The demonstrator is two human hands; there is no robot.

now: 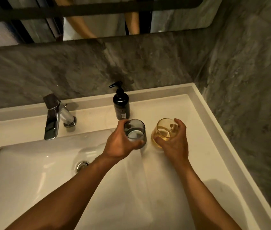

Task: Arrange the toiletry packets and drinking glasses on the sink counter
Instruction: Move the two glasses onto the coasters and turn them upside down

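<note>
I have a glass in each hand. My left hand (121, 143) is wrapped around the grey glass (135, 132), thumb on the near wall and fingers curled round the far side, closed firmly on it. My right hand (175, 141) is closed on the amber glass (164, 131), thumb low at its near side and fingertips over the far rim; this one is tilted, mouth leaning toward the left hand. The two glasses sit just beside each other, not quite touching as far as I can tell, over the flat counter (189, 163) to the right of the basin (31, 171). I cannot tell whether either base is resting on the counter or is a little above it.

The black pump bottle (121, 103) stands just beyond my left knuckles, and the tap (55, 117) is well off to the left of that hand. No toiletry packets show anywhere here.

I judge the step is setting the pair down side by side. To do it well, I would level the amber glass first so its base meets the counter flat, lower both slowly, and leave a small gap so the walls do not knock. I would keep the left fingers from nudging the pump bottle, and open each hand only once its glass stands steady.
</note>
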